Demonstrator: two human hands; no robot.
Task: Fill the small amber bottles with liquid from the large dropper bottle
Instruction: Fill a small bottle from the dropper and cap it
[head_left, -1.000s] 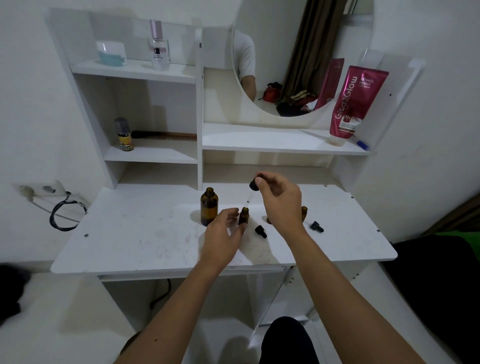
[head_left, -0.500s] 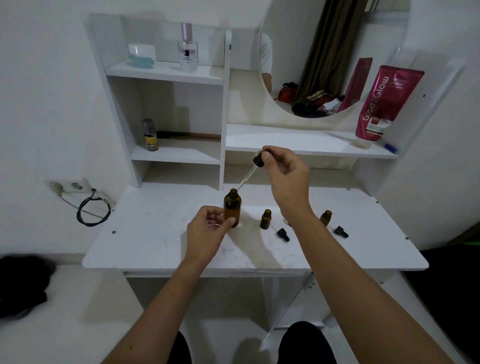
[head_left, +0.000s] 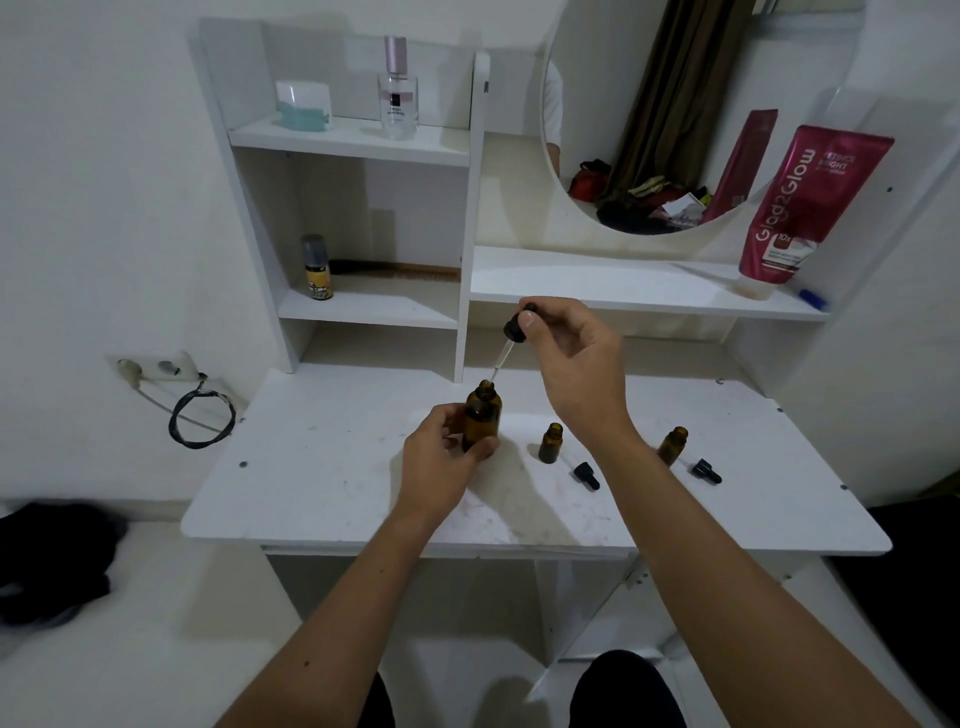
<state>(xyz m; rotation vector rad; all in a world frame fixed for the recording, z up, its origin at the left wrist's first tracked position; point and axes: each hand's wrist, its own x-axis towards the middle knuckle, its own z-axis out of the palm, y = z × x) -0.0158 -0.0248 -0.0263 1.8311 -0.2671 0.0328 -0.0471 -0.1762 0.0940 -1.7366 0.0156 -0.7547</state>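
Note:
The large amber bottle stands uncapped on the white desk, and my left hand grips its lower body. My right hand pinches the black bulb of the dropper; the glass tip hangs slanted just above the large bottle's mouth. One small amber bottle stands open just right of the large one. Another small amber bottle shows behind my right forearm. Two black dropper caps lie on the desk beside them.
Shelves rise behind the desk: a yellow-labelled can and a comb on the lower left shelf, a jar and perfume bottle above, and a pink tube leaning at right beside a round mirror. A wall socket with cable sits left.
My left hand left the small bottle and took hold of the large one. My right hand carried the dropper from over the small bottle up and left, then lowered its tip to the large bottle's mouth.

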